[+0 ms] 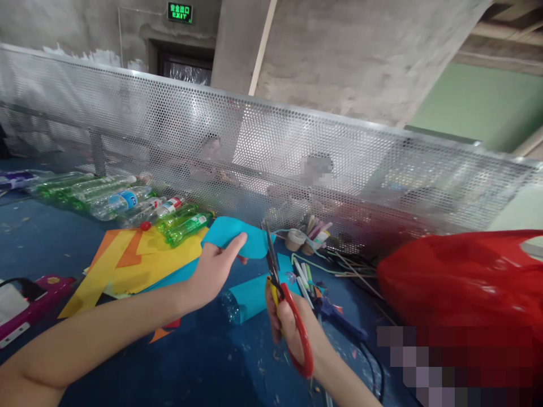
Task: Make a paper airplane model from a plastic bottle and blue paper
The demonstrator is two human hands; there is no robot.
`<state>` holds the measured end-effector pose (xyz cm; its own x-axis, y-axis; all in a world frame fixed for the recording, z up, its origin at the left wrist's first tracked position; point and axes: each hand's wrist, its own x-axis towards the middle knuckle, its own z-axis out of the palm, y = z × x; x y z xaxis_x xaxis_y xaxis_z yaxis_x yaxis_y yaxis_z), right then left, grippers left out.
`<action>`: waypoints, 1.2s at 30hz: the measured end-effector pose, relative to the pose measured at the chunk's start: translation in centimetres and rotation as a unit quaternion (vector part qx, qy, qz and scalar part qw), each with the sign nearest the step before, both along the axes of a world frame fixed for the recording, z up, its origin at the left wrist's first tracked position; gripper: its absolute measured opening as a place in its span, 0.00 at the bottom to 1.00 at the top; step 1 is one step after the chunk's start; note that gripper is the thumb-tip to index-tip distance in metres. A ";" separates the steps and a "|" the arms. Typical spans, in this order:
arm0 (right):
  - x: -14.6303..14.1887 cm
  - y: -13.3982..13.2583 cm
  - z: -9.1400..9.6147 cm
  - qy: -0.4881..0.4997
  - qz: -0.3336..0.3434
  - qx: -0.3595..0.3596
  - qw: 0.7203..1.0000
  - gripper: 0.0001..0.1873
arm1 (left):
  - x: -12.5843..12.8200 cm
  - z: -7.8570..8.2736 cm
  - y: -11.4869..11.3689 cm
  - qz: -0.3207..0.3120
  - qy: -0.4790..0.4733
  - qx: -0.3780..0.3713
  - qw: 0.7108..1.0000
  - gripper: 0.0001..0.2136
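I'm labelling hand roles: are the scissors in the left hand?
No, the right hand holds the scissors, while the left hand grips blue paper.

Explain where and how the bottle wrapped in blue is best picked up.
Probably by its blue-covered middle, from above on the person's left: the bottle lies on its side, its rounded body offering a span to wrap fingers around, while the right hand with the scissors crowds its right end.

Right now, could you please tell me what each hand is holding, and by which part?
The left hand pinches the blue paper by its near edge; the right hand grips the scissors by their handles.
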<state>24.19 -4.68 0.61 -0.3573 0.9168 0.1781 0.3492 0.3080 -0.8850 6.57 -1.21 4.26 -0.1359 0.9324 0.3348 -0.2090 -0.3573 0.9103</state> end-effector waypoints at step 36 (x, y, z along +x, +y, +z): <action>-0.7 -0.5 1.0 -0.033 -0.031 -0.041 0.998 0.30 | -0.5 0.5 1.1 -0.014 -0.042 0.016 0.999 0.19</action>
